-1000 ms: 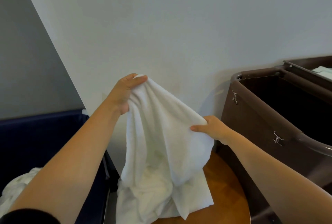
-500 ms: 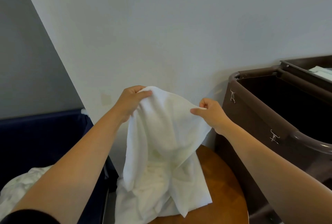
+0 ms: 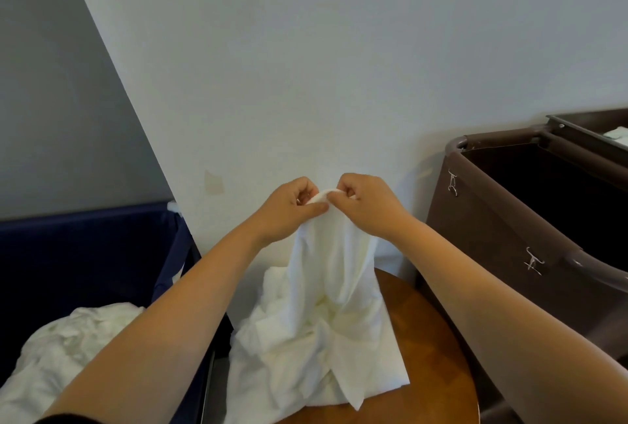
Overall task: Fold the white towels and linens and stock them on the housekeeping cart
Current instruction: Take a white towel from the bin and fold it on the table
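A white towel [image 3: 326,315] hangs from both my hands, its lower part bunched on a round wooden table [image 3: 431,338]. My left hand [image 3: 289,209] and my right hand [image 3: 367,202] pinch the towel's top edge side by side, knuckles almost touching, in front of the wall. The brown housekeeping cart [image 3: 503,230] stands to the right, its deep bin dark inside. A bit of white linen [image 3: 616,133] lies on the cart's upper tray at the far right edge.
A dark blue hamper [image 3: 85,253] at the left holds a crumpled pile of white linens [image 3: 68,349]. A pale wall [image 3: 306,66] rises directly behind the table. The table sits squeezed between the hamper and the cart.
My hands have come together, bringing the towel's two held points side by side. The left hand dropped lower and the right rose and moved left; the towel now hangs narrower.
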Motion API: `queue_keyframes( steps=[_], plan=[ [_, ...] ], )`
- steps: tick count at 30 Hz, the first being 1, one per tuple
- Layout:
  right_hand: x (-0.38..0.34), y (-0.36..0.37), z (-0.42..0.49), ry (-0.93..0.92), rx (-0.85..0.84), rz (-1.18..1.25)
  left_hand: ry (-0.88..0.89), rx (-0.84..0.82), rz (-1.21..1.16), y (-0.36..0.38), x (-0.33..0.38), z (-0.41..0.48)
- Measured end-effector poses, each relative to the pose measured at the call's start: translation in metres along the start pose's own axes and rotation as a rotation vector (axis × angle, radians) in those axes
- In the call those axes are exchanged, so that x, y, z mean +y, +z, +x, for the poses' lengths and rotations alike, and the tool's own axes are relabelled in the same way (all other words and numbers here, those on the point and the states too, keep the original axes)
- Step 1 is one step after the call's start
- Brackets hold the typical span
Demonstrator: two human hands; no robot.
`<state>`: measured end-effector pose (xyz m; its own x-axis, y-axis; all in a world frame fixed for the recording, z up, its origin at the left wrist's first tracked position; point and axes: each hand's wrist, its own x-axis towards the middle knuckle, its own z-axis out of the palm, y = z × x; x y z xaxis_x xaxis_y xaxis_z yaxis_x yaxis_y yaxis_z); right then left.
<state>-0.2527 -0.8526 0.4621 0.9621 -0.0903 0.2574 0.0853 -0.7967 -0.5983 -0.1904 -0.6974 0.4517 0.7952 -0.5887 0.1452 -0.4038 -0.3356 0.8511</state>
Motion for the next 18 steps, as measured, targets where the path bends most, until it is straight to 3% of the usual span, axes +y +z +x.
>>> queue_keyframes(
  steps=[3, 6, 9, 11, 15, 18],
  plan=[
    [-0.004, -0.007, 0.004, 0.064, 0.171, 0.144, -0.099, -0.088, 0.024, 0.003, -0.016, -0.004],
    [-0.001, -0.019, 0.007, 0.107, 0.253, 0.289, -0.201, -0.152, 0.29, 0.01, -0.048, -0.008],
    [0.011, -0.021, 0.001, 0.122, 0.191, 0.114, -0.209, 0.057, 0.273, 0.012, -0.059, -0.01],
    [0.016, -0.02, -0.007, 0.139, 0.096, 0.035, -0.141, 0.173, 0.251, 0.01, -0.047, -0.008],
    [0.001, -0.003, -0.017, 0.007, -0.097, -0.045, 0.106, 0.045, 0.377, 0.012, 0.004, -0.005],
    [-0.01, 0.003, -0.015, 0.013, -0.068, 0.028, 0.179, 0.05, 0.337, 0.014, 0.031, -0.005]
  ],
)
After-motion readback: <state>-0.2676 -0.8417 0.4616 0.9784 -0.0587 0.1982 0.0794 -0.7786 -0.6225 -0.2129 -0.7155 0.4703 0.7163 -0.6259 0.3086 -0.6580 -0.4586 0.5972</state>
